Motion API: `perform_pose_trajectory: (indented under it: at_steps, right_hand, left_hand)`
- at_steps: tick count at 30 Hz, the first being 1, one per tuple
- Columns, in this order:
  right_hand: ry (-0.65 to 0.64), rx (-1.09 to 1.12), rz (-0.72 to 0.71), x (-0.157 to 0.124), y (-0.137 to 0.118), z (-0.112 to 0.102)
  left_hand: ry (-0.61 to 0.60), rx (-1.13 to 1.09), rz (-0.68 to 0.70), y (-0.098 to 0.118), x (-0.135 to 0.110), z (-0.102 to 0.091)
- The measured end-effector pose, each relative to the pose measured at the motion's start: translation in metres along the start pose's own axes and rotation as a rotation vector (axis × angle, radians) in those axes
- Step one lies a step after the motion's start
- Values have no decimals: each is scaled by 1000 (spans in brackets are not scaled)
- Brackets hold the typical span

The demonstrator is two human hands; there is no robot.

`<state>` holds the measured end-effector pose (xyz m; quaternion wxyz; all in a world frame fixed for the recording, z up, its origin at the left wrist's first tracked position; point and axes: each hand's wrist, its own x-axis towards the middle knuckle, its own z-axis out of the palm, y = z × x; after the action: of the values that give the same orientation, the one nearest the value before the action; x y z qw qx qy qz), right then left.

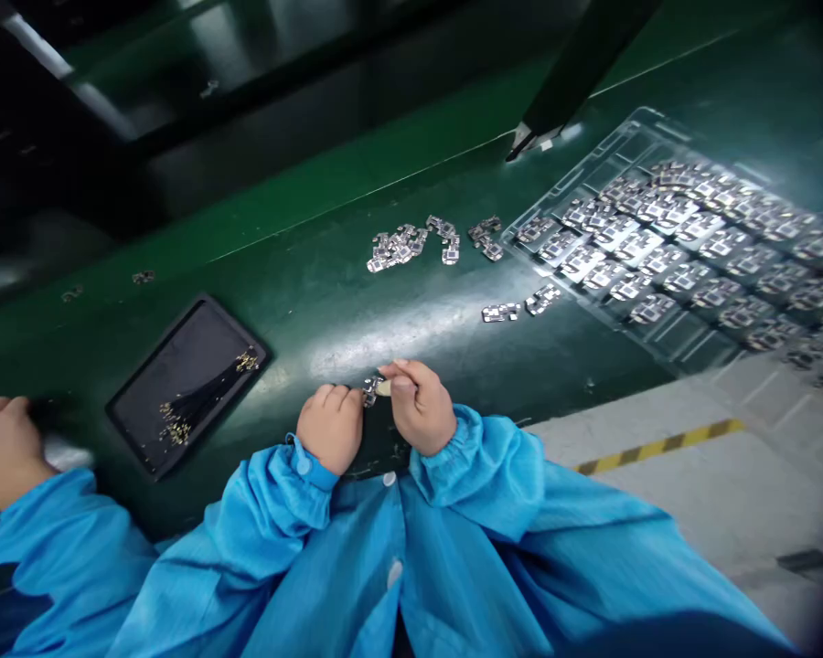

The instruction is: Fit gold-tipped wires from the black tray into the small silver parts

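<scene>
The person's left hand (329,425) and right hand (418,407) come out of gathered bright-blue smock cuffs and sit close together at the near edge of a glossy dark-green tabletop (281,302). Between them is a small, jagged silver metal part (369,391), well in front of a clear moulded plastic tray (590,178). The left hand's fingers (336,395) are curled closed against the side of the part. The right hand's fingers (401,367) are pinched shut on a pale cream sliver (384,388) that meets the part.

The tray's pockets hold rows of stamped silver metal pieces (637,238). Just off its left edge lie loose clusters of the same pieces (398,249), and two more small groups (521,306) sit on the green surface between the tray and the hands. Far left of the tray is a black rectangular tray (156,353) holding a bundle of thin black wires (206,397) with gold-coloured ends (247,362). Beyond the tray's far corner, a long black-handled tool (562,91) ends in a metal tip. Past the tray's near edge is a grey floor (692,512) with a yellow-and-black hazard stripe (658,446). At the frame's left edge, a co-worker's hand (4,448) reaches out of another blue sleeve, well apart from the person's own hands.
</scene>
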<state>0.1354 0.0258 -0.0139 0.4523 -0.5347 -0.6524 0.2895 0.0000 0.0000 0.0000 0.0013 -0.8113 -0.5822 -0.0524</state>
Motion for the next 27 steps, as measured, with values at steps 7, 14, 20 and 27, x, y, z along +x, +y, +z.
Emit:
perform_pose_trajectory:
  at_steps: [7, 14, 20, 27]
  right_hand:
    - [-21, -28, 25, -1, 1, 1]
    - [-142, -155, -82, 10, -12, -1]
    - [-423, -325, -255, 22, -24, 10]
    - [-323, -169, -31, 31, -21, 7]
  left_hand:
    - [2, 9, 1, 0, 0, 0]
    - [-8, -16, 11, -3, -1, 1]
    - [-62, -57, 24, -8, -7, 10]
    - [-154, -67, 55, -14, 9, -2]
